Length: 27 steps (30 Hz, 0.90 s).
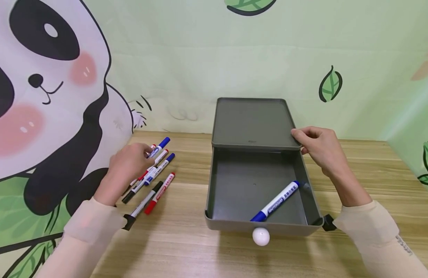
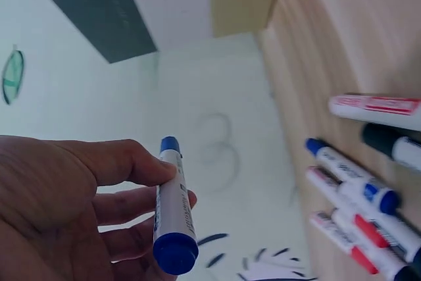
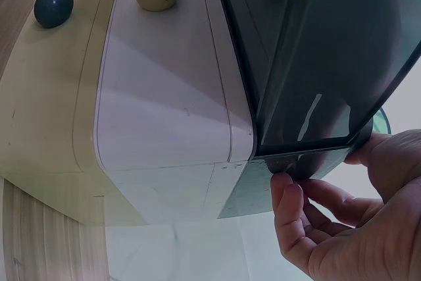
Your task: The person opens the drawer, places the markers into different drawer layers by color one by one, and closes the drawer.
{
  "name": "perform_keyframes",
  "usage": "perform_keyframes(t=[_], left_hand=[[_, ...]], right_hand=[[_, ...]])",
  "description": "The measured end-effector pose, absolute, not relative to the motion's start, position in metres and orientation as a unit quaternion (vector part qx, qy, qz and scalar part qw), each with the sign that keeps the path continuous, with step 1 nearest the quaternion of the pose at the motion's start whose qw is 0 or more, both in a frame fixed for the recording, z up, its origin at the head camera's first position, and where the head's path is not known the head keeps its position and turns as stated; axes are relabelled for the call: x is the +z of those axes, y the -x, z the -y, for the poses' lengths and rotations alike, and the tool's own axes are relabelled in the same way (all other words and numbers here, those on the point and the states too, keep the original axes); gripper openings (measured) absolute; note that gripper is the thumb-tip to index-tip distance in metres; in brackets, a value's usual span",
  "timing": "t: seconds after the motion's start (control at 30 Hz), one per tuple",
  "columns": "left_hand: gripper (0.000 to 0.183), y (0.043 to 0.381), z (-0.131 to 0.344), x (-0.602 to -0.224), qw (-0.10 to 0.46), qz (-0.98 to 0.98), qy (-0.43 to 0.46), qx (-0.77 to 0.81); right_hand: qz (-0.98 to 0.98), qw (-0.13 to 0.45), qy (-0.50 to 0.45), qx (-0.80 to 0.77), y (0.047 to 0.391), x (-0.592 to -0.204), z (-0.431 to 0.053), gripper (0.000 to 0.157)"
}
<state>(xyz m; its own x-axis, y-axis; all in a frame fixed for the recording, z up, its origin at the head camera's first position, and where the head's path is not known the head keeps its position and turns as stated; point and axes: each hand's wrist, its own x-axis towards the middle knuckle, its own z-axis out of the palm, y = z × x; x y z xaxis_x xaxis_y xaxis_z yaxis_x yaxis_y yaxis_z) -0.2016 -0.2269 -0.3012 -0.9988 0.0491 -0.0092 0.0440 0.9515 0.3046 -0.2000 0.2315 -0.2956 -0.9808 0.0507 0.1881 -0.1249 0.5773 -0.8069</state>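
Note:
My left hand (image 1: 128,164) pinches a blue-capped whiteboard marker (image 2: 174,199) between thumb and fingers, above several other markers on the table. In the left wrist view its blue end points toward the camera. My right hand (image 1: 321,150) grips the right front corner of the grey drawer unit's top (image 1: 252,119), thumb above and fingers against the side. Below that top, the grey drawer (image 1: 235,189) is pulled out toward me. Inside it lies one blue whiteboard marker (image 1: 276,202), slanted toward the right.
Loose red, black and blue markers lie left of the drawer; a red marker (image 1: 160,193) is nearest me. In the right wrist view, a white drawer (image 3: 171,83) and a yellow drawer (image 3: 52,110) sit below the grey one, with round knobs. A panda-printed cloth (image 1: 182,69) hangs behind.

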Motion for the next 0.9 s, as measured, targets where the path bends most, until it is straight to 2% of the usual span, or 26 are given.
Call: perform_keyframes(t=[0.23,0.43,0.67,0.9], left_hand=[[0.037,0.188,0.221,-0.273,0.009,-0.986,-0.027,0.162],[0.023,0.176,0.215,-0.251,-0.004,-0.987,-0.039,0.159],[0.038,0.163,0.203,-0.233,-0.024,-0.985,-0.047,0.166],[0.043,0.154,0.195,-0.225,-0.026,-0.983,-0.050,0.176]], right_hand=[[0.882,0.098,-0.024,0.460,0.200,-0.296,-0.231,0.050],[0.883,0.100,-0.023,0.458,0.200,-0.296,-0.231,0.049],[0.884,0.100,-0.026,0.456,0.201,-0.297,-0.231,0.048],[0.882,0.101,-0.024,0.460,0.201,-0.296,-0.232,0.048]])
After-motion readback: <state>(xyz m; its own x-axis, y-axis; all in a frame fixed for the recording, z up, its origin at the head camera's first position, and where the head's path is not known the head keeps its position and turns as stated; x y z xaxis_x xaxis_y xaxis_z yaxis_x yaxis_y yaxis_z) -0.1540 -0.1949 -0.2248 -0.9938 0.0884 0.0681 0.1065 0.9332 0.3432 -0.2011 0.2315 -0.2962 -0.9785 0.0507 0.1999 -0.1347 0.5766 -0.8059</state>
